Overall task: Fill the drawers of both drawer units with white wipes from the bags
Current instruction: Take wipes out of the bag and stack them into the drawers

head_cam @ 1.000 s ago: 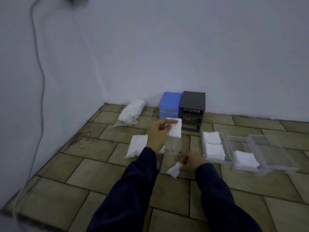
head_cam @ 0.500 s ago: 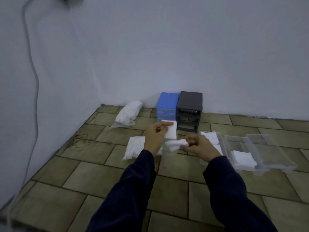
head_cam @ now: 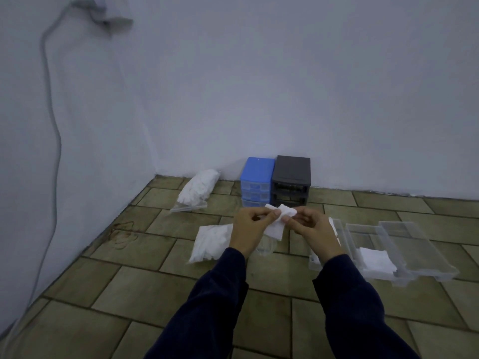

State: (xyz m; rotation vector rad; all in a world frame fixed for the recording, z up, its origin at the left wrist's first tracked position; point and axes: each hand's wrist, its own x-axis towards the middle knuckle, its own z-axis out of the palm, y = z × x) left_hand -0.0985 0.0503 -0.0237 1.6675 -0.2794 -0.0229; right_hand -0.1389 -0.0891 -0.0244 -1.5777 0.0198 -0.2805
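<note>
Both hands, apart half a second ago, have met at chest height; the right hand (head_cam: 309, 229) has carried its crumpled wipe up to the flat one held by the left hand (head_cam: 252, 228).

Hands, two: each pinches the white wipes (head_cam: 278, 220) between thumb and fingers, grip closed on the material from either side. Whether one sheet or two are held there cannot be told.

Sleeves, two: dark blue, reaching to the wrists.

Drawer units, two: blue unit (head_cam: 257, 182) and black unit (head_cam: 291, 181), side by side, touching, against the far wall. The blue shows three drawers in place; the black has open slots.

Bags of wipes, two: one (head_cam: 198, 189) near the corner, left of the blue unit; one (head_cam: 211, 242) flat on the floor just left of the left hand.

Clear drawers, three, on the floor (head_cam: 129, 281) at right, lying side by side: nearest (head_cam: 315, 260) largely hidden by the right arm, wipes showing above the wrist; middle (head_cam: 363, 234) holding a white stack (head_cam: 377, 261); far right one (head_cam: 417, 247).

Cable, one (head_cam: 53, 125), hanging down the left wall.
</note>
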